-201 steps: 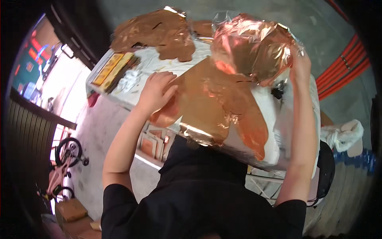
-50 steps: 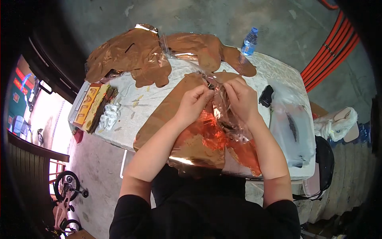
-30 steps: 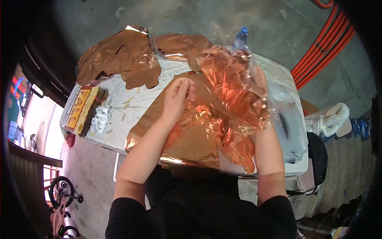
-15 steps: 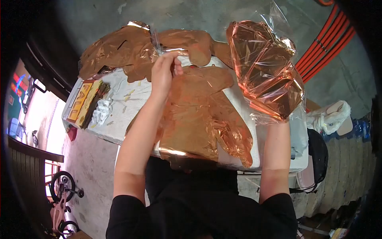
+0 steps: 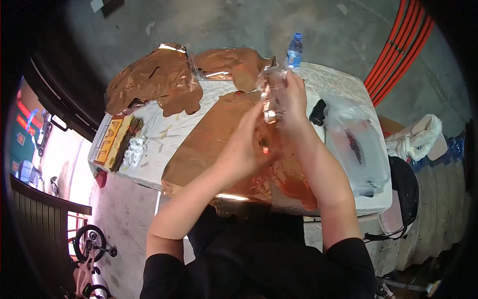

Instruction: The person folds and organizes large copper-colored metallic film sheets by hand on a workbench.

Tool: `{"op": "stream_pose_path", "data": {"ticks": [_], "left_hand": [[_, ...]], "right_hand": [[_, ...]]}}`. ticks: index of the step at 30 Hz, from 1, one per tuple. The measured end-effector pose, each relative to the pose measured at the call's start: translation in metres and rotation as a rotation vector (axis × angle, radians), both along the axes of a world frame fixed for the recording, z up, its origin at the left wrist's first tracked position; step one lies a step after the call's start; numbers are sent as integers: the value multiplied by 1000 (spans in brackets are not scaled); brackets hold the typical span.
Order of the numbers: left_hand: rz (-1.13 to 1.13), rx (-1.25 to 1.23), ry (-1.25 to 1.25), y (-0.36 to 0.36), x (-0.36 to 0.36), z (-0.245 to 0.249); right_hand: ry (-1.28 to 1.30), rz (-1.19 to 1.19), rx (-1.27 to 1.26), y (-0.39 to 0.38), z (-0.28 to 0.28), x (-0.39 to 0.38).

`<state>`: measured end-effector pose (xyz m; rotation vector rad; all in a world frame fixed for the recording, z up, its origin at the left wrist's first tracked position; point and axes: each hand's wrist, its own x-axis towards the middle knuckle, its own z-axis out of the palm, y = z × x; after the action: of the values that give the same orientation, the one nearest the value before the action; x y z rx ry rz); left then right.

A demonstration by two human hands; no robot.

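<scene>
A bunched, shiny copper-coloured foil piece (image 5: 273, 102) is between my hands, above the middle of the table. My right hand (image 5: 296, 97) is closed around its upper right side, fingers bent over it. My left hand (image 5: 245, 137) is at its lower left, smeared by motion, so its grip cannot be made out. Beneath my hands lies a large flat copper foil piece (image 5: 209, 134), wrinkled and glossy at its near right. Two more crumpled foil pieces lie along the far edge, a wide left piece (image 5: 149, 82) and a smaller middle piece (image 5: 224, 62).
The white-covered table (image 5: 338, 79) bears a water bottle (image 5: 295, 52) at the far edge. A clear plastic bag (image 5: 356, 154) and a black item (image 5: 317, 113) lie right. A yellow packet (image 5: 110, 141) and white crumpled plastic (image 5: 134, 152) lie left. Orange pipes (image 5: 398, 47) stand beyond.
My right hand has swung left and inward with the foil, which is now bunched much smaller. My left hand has come right and nearer to meet it. The bottle and plastic bag are now uncovered.
</scene>
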<state>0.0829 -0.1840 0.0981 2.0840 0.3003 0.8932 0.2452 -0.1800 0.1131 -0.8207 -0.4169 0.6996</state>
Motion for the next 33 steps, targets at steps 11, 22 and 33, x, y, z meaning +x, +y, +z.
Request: {"op": "stream_pose_path", "data": {"ticks": [11,22,33], "left_hand": [[-161,-708,-338,75,-22,-42],[-241,-956,-370,90,-46,-61],[3,-1169,-460,95,-66,-88]], "right_hand": [[-812,201,-123,-5,-37,-12],[-1109,368,-207,2,-49,-33],[-1484,-66,-347,-1,-102,-13]]}}
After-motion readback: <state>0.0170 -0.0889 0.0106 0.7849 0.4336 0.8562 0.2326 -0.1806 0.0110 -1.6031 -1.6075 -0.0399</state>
